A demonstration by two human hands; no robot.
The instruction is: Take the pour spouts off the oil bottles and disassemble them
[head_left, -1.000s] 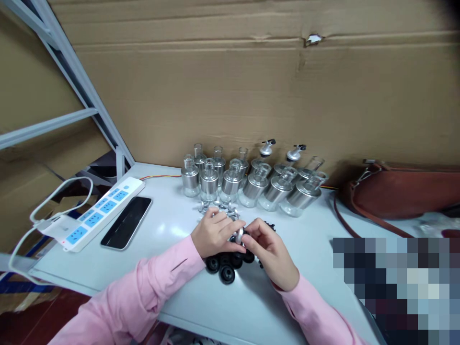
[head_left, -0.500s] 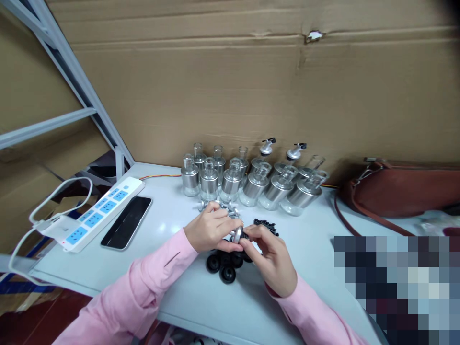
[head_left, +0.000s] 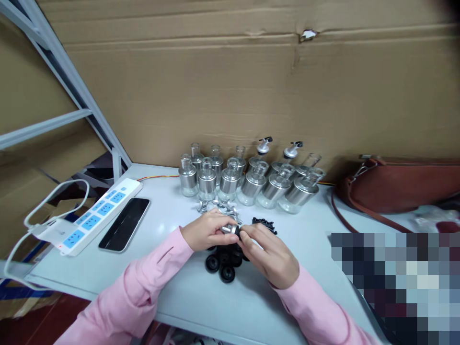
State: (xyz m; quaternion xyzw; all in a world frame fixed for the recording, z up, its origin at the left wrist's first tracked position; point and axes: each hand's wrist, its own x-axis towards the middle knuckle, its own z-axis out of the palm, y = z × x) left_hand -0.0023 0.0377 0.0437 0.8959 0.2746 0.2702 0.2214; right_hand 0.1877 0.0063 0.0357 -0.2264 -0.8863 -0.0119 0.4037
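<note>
Over the middle of the table, my left hand (head_left: 206, 231) is closed on a silver bottle spout (head_left: 228, 229). The fingers of my right hand (head_left: 271, 251) pinch a black stopper (head_left: 237, 231) at the spout's end, partly hidden by the fingertips. Just below the hands lie several round black rubber stoppers (head_left: 227, 273). More silver spout parts (head_left: 224, 207) are heaped behind my left hand. A small pile of black pieces (head_left: 264, 224) sits behind my right hand.
Two rows of glass bottles with metal sleeves (head_left: 230, 179) stand at the back; two carry silver spouts (head_left: 291, 151). A phone (head_left: 124, 225) and power strip (head_left: 102, 215) lie left. A brown bag (head_left: 391, 184) rests right. Cardboard (head_left: 201, 86) walls the back.
The silver spout has turned between my hands, from its round face showing to lying sideways, with the black stopper at its right end. My right fingers have closed further around the stopper.
</note>
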